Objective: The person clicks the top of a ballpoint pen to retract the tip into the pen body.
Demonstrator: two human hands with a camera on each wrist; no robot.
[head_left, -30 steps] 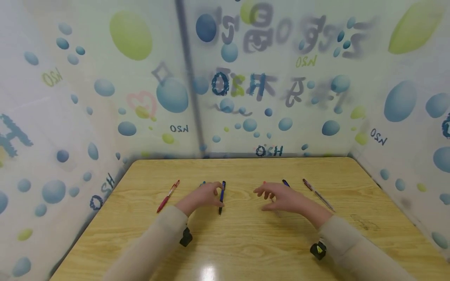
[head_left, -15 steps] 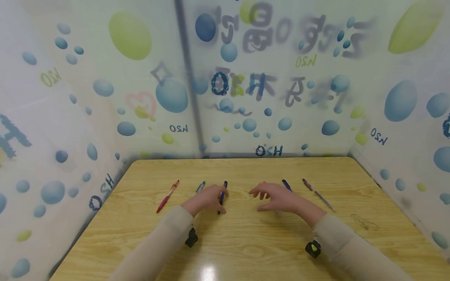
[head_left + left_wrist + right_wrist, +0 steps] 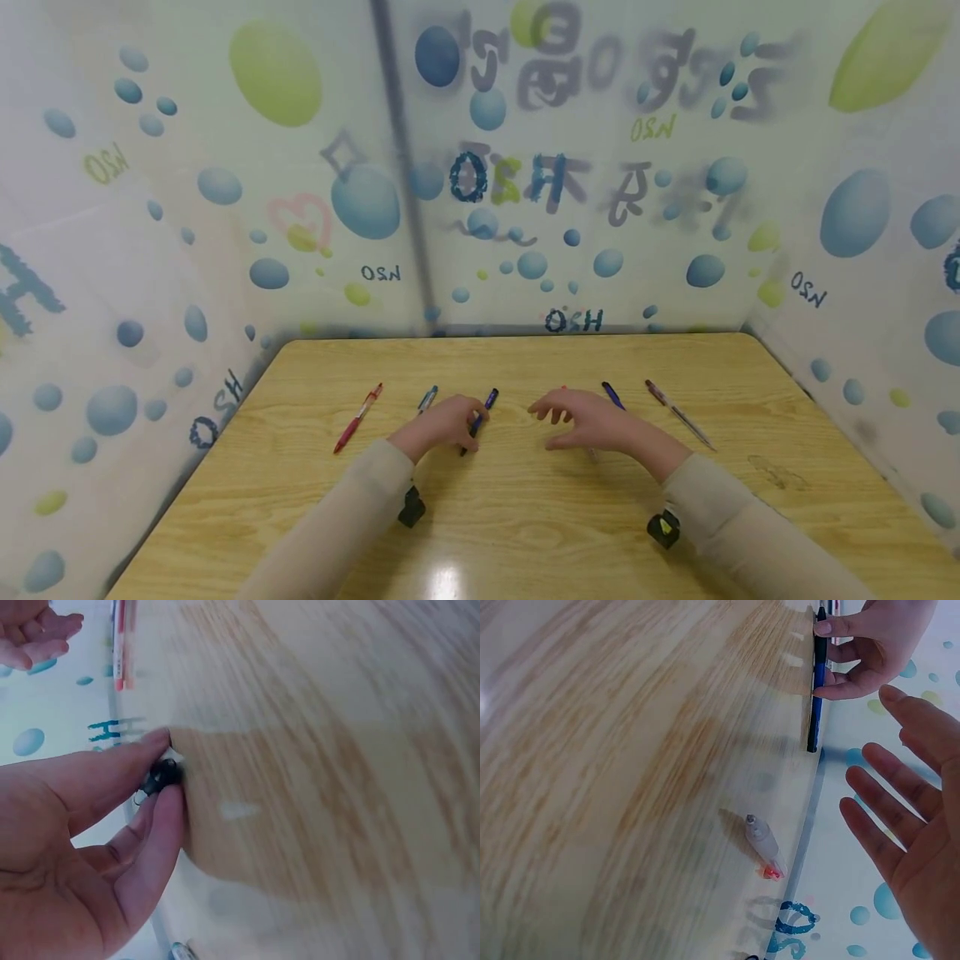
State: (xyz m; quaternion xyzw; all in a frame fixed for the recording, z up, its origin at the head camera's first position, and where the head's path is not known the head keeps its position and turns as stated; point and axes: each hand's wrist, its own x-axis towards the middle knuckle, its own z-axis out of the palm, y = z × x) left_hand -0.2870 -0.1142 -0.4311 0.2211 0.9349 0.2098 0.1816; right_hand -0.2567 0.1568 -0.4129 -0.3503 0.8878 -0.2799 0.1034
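My left hand (image 3: 442, 421) pinches a blue pen (image 3: 491, 400) between thumb and fingers near the middle of the wooden table. That pen leans away to the right in the head view. Seen from the left wrist, its dark end (image 3: 163, 776) sits between the thumb and fingertips. My right hand (image 3: 592, 417) hovers with relaxed, spread fingers and holds nothing. Under it lies a whitish clear pen with a red end (image 3: 763, 844), mostly covered by the hand in the head view. A dark blue pen (image 3: 613, 394) pokes out behind the right hand.
To the left lie a red pen (image 3: 358, 418) and a teal-ended pen (image 3: 428, 397), partly hidden by the left hand. A clear pen with a dark red end (image 3: 678, 414) lies at the right. Patterned walls (image 3: 637, 300) border the table's back and sides.
The left hand has moved slightly right and closed its fingers on the blue pen, whose far end has swung right. The right hand has drifted a little left, still holding nothing.
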